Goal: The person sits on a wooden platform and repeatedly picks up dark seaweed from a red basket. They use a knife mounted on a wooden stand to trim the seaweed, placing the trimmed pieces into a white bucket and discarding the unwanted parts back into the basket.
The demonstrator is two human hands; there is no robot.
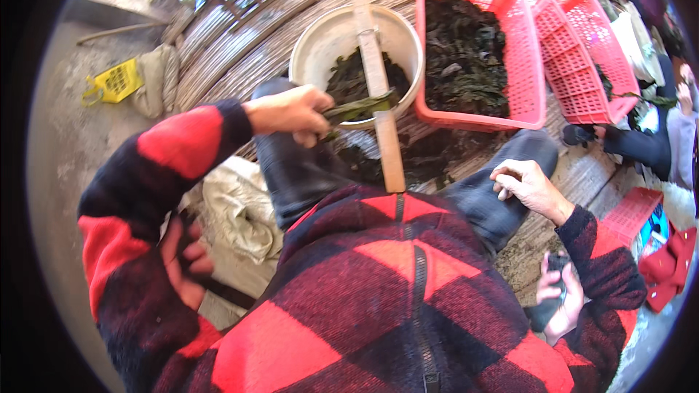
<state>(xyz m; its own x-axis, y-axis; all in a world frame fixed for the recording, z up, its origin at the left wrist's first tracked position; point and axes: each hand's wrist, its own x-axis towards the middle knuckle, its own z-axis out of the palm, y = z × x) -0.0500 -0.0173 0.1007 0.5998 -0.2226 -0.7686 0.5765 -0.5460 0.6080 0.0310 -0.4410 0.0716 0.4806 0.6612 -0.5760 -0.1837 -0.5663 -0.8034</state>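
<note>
My left hand (289, 112) grips one end of a dark green leafy strip (360, 108), perhaps seaweed. The strip lies across a narrow wooden board (372, 63), which runs over a white bucket (306, 57) towards the front of my jacket. Dark leafy pieces (349, 73) sit inside the bucket, below the board. Above my right thigh, my right hand (527, 185) has its fingers curled in; whether it holds something small does not show.
A red plastic basket (527, 60) full of dark leaves stands right of the bucket, with more red baskets (570, 65) beyond. Another person's hand (560, 295) holds a dark object at lower right; another hand (185, 262) shows at left. A yellow bag (117, 82) lies farther off.
</note>
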